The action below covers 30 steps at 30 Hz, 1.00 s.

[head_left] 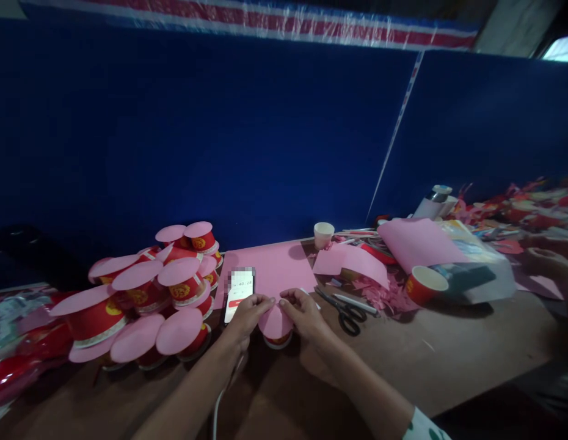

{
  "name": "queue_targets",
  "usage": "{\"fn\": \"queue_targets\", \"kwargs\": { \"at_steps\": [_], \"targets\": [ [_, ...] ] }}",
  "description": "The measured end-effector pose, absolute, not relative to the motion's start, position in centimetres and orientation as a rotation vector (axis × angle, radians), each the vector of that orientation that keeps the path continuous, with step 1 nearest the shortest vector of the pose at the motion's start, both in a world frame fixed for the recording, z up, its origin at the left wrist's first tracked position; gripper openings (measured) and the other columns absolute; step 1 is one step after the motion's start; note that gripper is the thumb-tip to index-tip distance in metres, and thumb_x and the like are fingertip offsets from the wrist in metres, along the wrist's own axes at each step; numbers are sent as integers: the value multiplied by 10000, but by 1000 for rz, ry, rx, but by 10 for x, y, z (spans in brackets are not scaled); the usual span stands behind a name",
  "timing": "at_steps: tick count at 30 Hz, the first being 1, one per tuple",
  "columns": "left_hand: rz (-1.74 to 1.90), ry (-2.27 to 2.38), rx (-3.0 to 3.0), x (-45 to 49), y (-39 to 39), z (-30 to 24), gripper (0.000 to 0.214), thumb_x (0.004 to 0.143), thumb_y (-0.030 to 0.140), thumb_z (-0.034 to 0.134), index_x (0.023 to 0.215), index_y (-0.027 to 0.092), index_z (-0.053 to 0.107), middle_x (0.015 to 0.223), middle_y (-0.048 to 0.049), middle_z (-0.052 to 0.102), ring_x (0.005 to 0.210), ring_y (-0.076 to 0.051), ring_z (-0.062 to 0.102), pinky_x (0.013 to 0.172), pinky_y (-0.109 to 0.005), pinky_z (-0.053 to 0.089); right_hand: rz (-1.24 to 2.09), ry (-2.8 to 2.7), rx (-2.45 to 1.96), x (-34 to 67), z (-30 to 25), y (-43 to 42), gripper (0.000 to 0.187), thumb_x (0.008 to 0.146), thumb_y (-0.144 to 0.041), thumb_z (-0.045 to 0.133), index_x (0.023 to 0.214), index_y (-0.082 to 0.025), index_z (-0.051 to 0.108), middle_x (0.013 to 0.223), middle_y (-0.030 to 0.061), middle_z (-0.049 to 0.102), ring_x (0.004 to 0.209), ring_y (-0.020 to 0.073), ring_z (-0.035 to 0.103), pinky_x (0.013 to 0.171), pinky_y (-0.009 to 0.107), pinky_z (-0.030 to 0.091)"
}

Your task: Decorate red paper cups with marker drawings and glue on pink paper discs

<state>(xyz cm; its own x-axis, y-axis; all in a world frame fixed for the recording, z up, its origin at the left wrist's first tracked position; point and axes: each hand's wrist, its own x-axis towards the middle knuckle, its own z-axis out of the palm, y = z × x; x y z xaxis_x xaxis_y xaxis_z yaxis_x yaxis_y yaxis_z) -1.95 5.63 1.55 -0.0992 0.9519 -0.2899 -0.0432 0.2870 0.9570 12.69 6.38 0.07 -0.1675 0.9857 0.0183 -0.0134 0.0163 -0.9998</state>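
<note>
A pink paper disc sits over a small red paper cup on the table in front of me. My left hand closes its thumb and fingertips on the disc's far left edge. On the opposite side, my right hand pinches the disc's far right edge. The fingertips of both hands are close together, and they partly cover the disc. Just left of my left hand lies a phone with a lit screen. A pink paper sheet lies flat beyond both hands.
Several red cups topped with pink discs are stacked at left. Black-handled scissors and a white pen lie right of my hands, near pink scraps. A red cup stands farther right. Another person's hand shows at the right edge.
</note>
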Motion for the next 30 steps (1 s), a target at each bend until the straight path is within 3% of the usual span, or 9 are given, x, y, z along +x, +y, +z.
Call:
{"fn": "queue_targets", "kwargs": {
  "at_steps": [9, 19, 24, 27, 30],
  "targets": [
    [1052, 1374, 957, -21, 56, 21, 382, 542, 453, 749, 701, 128, 626, 644, -5, 614, 607, -124, 523, 585, -241, 378, 1295, -1357, -1114, 128, 11, 67, 228, 738, -363, 573, 824, -155, 608, 712, 16, 607, 647, 138, 526, 581, 247, 417],
    [1036, 1376, 951, -18, 55, 23, 388, 497, 426, 779, 690, 138, 604, 600, 17, 592, 565, -111, 513, 546, -228, 370, 1305, -1393, -1129, 125, 14, 70, 218, 708, -283, 607, 883, -153, 622, 651, -12, 581, 582, 124, 513, 526, 231, 396],
    [1036, 1382, 966, -27, 42, 30, 369, 627, 484, 688, 746, 142, 615, 655, -5, 615, 616, -132, 562, 596, -246, 424, 1321, -1369, -1103, 137, 5, 68, 257, 746, -331, 576, 931, -155, 602, 782, 29, 628, 694, 152, 575, 615, 263, 453],
    [1066, 1406, 995, -33, 27, 31, 376, 706, 512, 608, 816, 153, 599, 690, -17, 617, 629, -153, 581, 602, -274, 450, 1372, -1360, -1016, 150, 1, 59, 274, 744, -262, 568, 1004, -175, 573, 926, 60, 653, 827, 178, 614, 730, 305, 482],
    [1179, 1478, 1092, -36, 6, 30, 334, 726, 469, 613, 886, 177, 582, 851, -48, 632, 796, -194, 600, 730, -320, 472, 1466, -1384, -841, 160, 3, 44, 381, 710, -174, 608, 1085, -215, 557, 1061, 68, 638, 985, 202, 603, 866, 358, 463]
  ]
}}
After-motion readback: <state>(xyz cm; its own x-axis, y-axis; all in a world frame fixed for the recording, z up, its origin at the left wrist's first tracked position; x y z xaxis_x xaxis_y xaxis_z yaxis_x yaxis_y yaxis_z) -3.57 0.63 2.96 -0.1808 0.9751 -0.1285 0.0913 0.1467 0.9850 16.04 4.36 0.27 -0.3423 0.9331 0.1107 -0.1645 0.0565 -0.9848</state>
